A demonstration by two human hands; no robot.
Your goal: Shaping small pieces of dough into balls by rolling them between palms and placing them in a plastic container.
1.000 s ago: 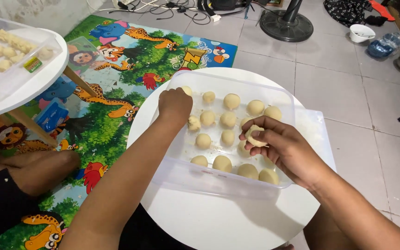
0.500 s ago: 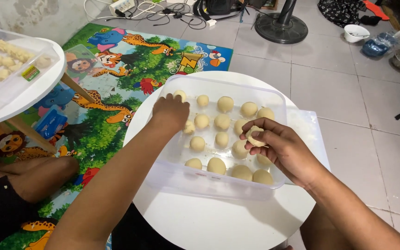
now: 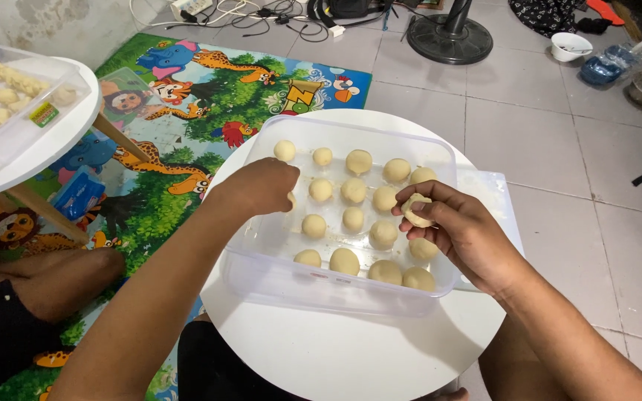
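**Dough balls in a clear tub**

A pale dough ball point(image 3: 415, 209) is sitting pinched in the fingertips of the right hand point(image 3: 461, 234), above the clear plastic container point(image 3: 336, 289) of dough balls. The left hand point(image 3: 261, 187) is reaching in with fingers curled around a ball at the left side. The container is resting on a round white table point(image 3: 351, 349).

A pale, round dough ball point(image 3: 415, 209) sits pinched above rows of dough balls point(image 3: 353, 218) in the clear plastic tub point(image 3: 276, 275).
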